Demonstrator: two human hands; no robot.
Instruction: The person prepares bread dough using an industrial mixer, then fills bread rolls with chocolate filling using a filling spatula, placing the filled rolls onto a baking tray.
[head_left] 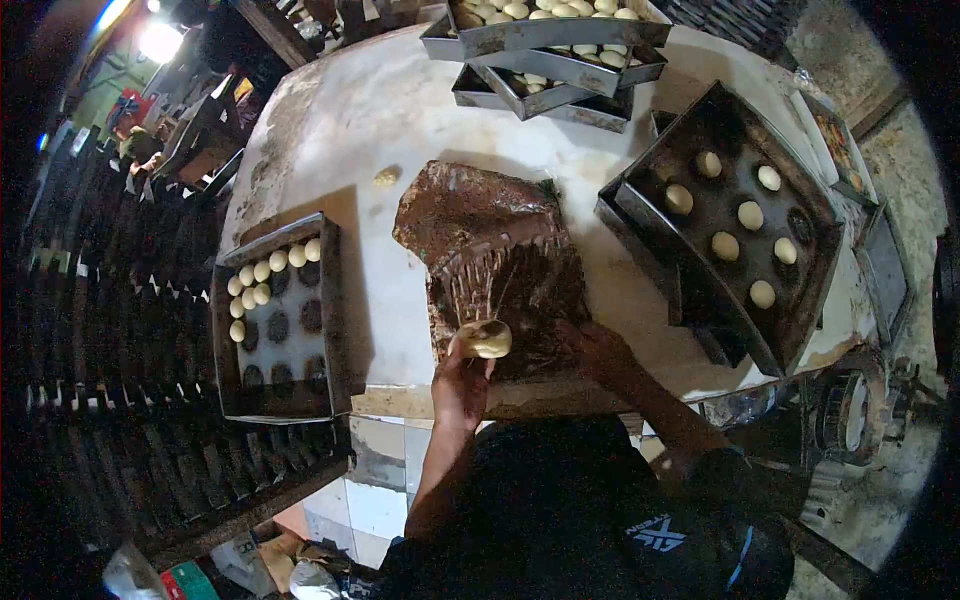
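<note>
My left hand (462, 390) is closed around a flattened piece of pale dough (486, 339), thumb on its left side. The dough sits over the near edge of a large slab of dark brown paste (500, 250). Ridges like finger or scraper marks run down the middle of that slab, and its far part is smoother and lighter brown. At the slab's right near edge, my right hand (600, 352) touches the paste. Its fingers are dark against the brown, so whether they are closed on some of it does not show.
To the left, a metal tray (345, 330) holds several dough balls (278, 260) along two sides. Another tray (640, 215), stacked on others at the right, carries spaced dough balls (750, 215). More filled trays (560, 70) are piled at the table's (350, 120) far edge.
</note>
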